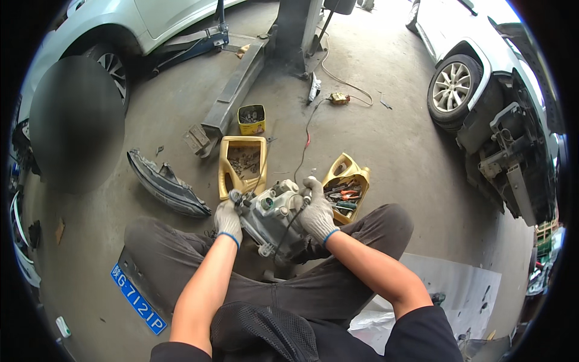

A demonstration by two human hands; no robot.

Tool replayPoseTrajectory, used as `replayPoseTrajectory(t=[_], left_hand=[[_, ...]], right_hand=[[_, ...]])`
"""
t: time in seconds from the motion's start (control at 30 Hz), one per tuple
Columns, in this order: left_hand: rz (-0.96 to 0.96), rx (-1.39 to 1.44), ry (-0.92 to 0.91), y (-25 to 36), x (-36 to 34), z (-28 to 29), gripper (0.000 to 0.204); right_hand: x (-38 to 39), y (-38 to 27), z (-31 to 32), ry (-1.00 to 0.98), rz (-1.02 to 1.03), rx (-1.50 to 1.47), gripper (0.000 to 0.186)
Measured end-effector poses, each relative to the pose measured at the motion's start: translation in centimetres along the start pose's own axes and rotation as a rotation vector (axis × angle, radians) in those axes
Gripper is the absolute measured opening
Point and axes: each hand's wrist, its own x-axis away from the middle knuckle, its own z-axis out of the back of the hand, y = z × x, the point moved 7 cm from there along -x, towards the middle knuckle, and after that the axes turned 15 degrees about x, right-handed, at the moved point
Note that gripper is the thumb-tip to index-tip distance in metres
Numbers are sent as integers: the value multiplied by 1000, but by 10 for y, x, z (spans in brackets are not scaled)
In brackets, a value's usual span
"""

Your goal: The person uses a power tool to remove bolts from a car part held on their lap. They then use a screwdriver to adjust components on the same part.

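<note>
A lamp (278, 212) was gripped, seemingly for steadiness, by the left hand (228, 219); a cabled piece (307, 198), by the right hand (317, 212).

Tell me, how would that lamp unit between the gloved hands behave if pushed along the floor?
The lamp unit would probably stay stiff: it looks made of hard plastic. It may rock rather than glide, given its irregular outline. Its jutting round cap could catch if bumped.

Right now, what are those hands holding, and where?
A lamp: left hand on its left end, right hand by its upper right side; that hand's exact grip can't be told.
</note>
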Motion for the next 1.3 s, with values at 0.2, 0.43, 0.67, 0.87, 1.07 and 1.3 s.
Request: replayPoseTrajectory(t=[0.2, 0.43, 0.67, 0.87, 1.07, 1.3], left_hand=[[48, -173, -187, 17, -40, -26, 17], [-257, -602, 36, 44, -50, -15, 38], [-493, -551, 137, 79, -7, 5, 39], [-411, -401, 168, 76, -33, 10, 38], [-479, -58, 97, 103, -20, 0, 21], [-869, 87, 19, 207, 7, -20, 19]], right_hand=[[43, -6, 7, -145, -42, -4, 58], [60, -3, 5, -152, 53, -12, 66], [58, -33, -12, -62, 298, -19, 68], [57, -42, 3, 21, 378, -51, 68], [35, -46, 21, 44, 290, -95, 67], [18, -37, 81, 364, 465, -269, 58]])
